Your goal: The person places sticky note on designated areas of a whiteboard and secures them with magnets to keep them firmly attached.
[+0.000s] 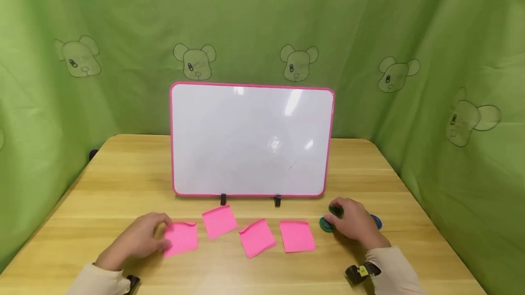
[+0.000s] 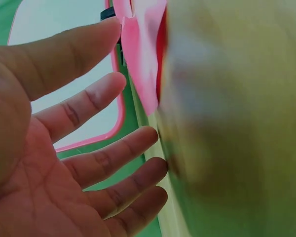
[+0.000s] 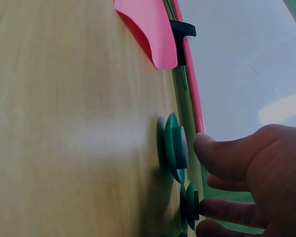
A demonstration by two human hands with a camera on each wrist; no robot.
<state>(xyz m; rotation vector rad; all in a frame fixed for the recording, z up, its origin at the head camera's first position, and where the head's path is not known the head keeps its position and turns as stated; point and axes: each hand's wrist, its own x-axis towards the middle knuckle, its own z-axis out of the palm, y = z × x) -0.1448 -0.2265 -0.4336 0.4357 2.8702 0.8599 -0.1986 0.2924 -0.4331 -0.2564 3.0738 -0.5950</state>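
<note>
Pink note (image 1: 181, 238) under left hand (image 1: 141, 238).

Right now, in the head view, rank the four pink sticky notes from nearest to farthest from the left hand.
1. Leftmost note: touching the left hand, at its fingertips.
2. Second note: just right of the first, set nearer the whiteboard.
3. Third note: centre of the row, tilted.
4. Rightmost note: closest to the right hand.

The right hand (image 3: 256, 182) reaches with its thumb touching a green round magnet (image 3: 173, 147) on the wooden table (image 3: 64, 123); a pink sticky note (image 3: 150, 29) lies near.
</note>
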